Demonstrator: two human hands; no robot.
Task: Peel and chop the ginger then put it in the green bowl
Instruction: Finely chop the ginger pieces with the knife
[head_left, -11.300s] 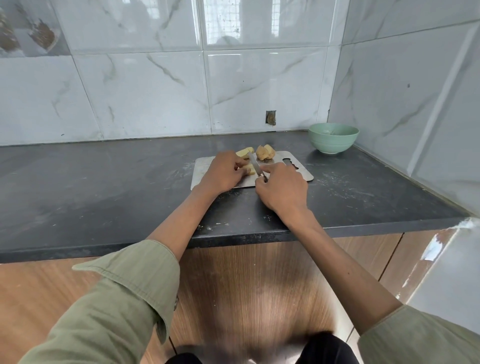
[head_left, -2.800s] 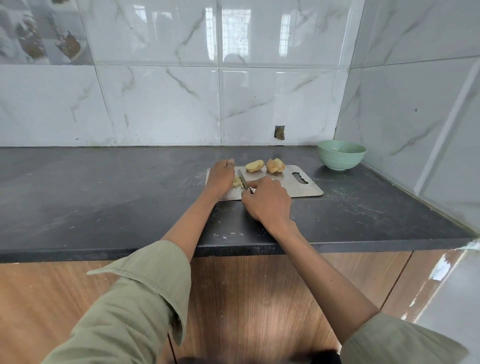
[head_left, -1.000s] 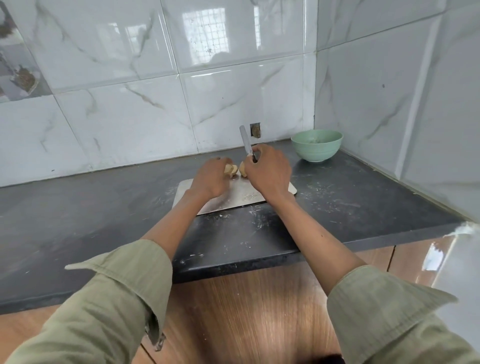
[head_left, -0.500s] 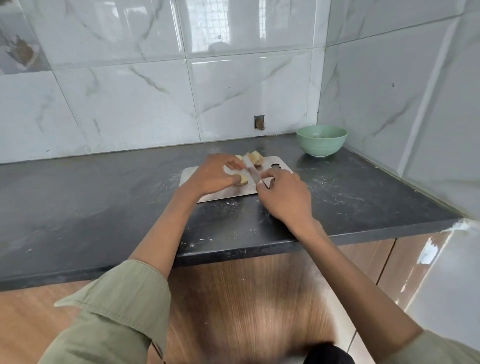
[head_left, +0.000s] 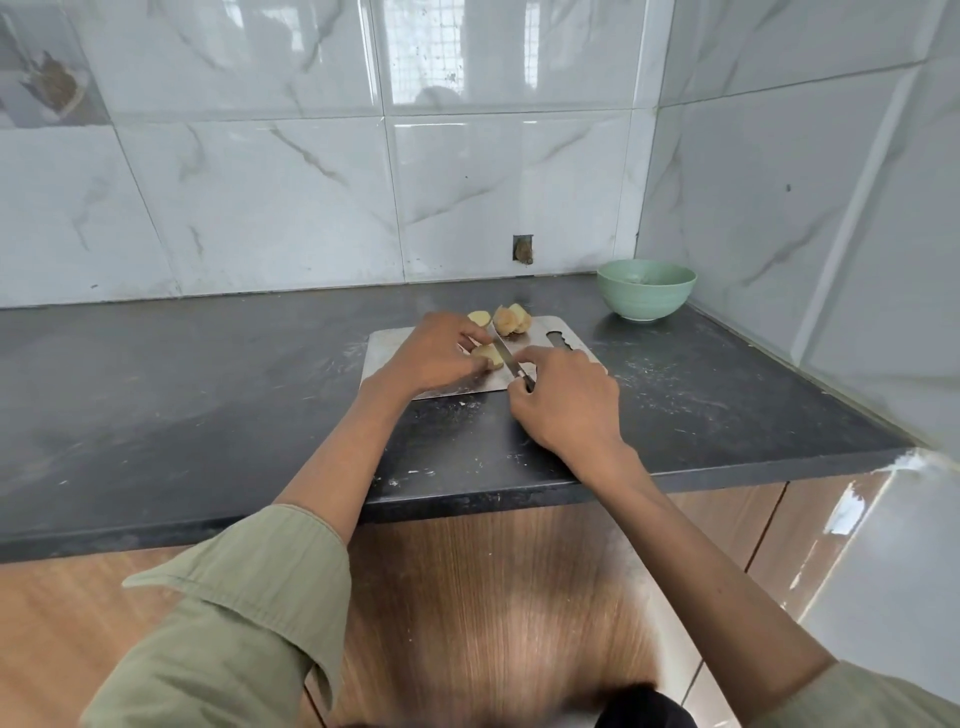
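A steel cutting board (head_left: 387, 349) lies on the dark counter. My left hand (head_left: 434, 353) holds a pale peeled ginger piece (head_left: 488, 356) down on the board. My right hand (head_left: 563, 402) grips a small knife (head_left: 506, 355), whose blade rests against the right side of that piece. Two more ginger lumps sit at the board's far edge: a small one (head_left: 479, 317) and a bigger one (head_left: 512, 319). The green bowl (head_left: 645, 289) stands in the corner, to the right of the board and apart from both hands.
The black counter (head_left: 182, 389) runs left from the board, with pale specks around the board. Tiled walls close the back and the right side. Wooden cabinet fronts (head_left: 493, 597) lie below the counter's front edge.
The knife has come down from its raised position a second ago onto the ginger piece under my left hand. Since half a second ago, both hands stay at the same piece.
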